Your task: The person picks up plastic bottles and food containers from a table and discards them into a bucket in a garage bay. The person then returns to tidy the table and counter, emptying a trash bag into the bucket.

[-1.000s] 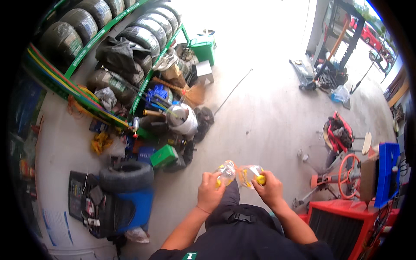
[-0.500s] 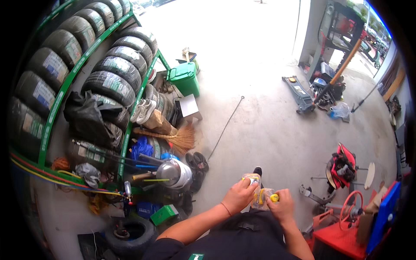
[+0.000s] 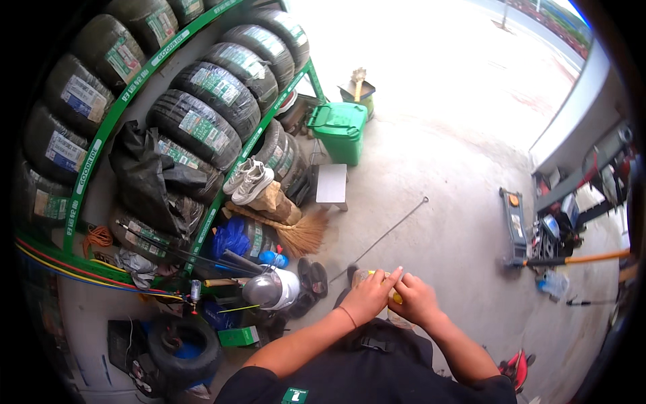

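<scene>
Both of my hands meet in front of my body, fingers closed and fingertips close together. Between them is a clear plastic package (image 3: 360, 277) with yellow parts. My left hand (image 3: 365, 300) grips its left side, and a bit of it shows beyond the knuckles. My right hand (image 3: 417, 303) pinches the other side, over a small yellow piece (image 3: 398, 297). The fingers hide most of the package, so I cannot make out its contents.
On the left, a green rack (image 3: 131, 87) holds wrapped tyres (image 3: 219, 94). Beside it are a green bin (image 3: 340, 131), a straw broom (image 3: 303, 232), a white bucket (image 3: 286, 286) and black shoes (image 3: 313, 277). A thin metal rod (image 3: 390, 232) lies ahead; a floor jack (image 3: 515, 225) is to the right.
My hands have drawn together, the right moving left to the left hand's fingers, covering more of the package. The view has turned right; the red stand on the right has mostly gone from sight.
</scene>
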{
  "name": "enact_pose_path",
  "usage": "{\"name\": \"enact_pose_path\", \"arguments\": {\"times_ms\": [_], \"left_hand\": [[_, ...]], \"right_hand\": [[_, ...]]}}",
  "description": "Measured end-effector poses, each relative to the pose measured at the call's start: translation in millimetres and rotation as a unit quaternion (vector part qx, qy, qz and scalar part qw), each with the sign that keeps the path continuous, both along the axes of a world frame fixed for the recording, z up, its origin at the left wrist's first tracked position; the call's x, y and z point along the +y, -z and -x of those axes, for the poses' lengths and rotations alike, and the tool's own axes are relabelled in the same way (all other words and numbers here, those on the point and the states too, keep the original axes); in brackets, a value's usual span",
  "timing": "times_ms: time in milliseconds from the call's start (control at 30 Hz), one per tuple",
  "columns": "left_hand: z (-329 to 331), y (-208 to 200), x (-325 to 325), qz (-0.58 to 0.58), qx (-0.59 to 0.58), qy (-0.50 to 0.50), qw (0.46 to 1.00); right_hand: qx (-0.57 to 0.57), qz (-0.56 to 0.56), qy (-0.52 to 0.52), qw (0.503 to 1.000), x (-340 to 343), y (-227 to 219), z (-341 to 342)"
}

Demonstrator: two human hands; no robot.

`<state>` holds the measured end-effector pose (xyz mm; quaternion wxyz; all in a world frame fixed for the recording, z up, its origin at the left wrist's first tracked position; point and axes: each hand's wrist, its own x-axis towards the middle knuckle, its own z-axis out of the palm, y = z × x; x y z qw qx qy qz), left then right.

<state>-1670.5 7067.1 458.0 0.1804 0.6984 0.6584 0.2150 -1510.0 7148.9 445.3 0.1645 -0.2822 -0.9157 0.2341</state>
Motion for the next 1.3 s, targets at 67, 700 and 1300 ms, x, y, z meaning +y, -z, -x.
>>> {"name": "enact_pose_path", "arguments": {"times_ms": [67,700,1300], "left_hand": [[33,9,47,0.078,-0.029,-0.028,0.996],[306,39,514,0.012,-0.123,-0.105,0.987],[535,396,728,0.452,-0.133,-0.431,0.769]], "right_hand": [[-0.003,-0.006,-0.029,1.0,52,13,33],[0.02,-0.032,-0.028,0.999,529,69,325],[-0.116,0.221,0.167,0.954,849,209,432]]}}
